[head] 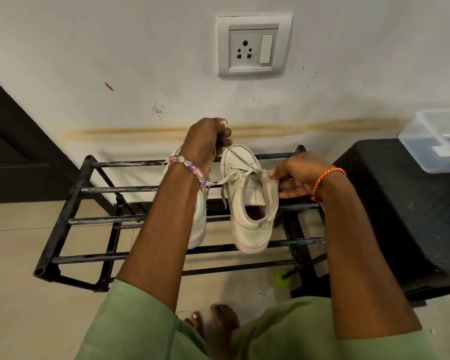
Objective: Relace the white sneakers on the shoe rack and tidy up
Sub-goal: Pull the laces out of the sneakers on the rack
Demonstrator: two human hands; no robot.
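Two white sneakers stand on the top bars of a black metal shoe rack (pixel 70 219), toes toward the wall. The right sneaker (pixel 247 203) is in plain sight, its lace (pixel 234 178) loose across the eyelets. My left forearm hides most of the left sneaker (pixel 199 224). My left hand (pixel 208 141) is raised above the toes and pinches a lace end pulled up from the right sneaker. My right hand (pixel 299 175) pinches the upper edge of the right sneaker's tongue.
The rack stands against a stained white wall with a socket plate (pixel 252 45). A black stool or table (pixel 400 209) at the right carries a clear plastic box (pixel 437 141). A green cap-like object (pixel 282 278) lies on the tiled floor below the rack. A dark door (pixel 13 152) is at the left.
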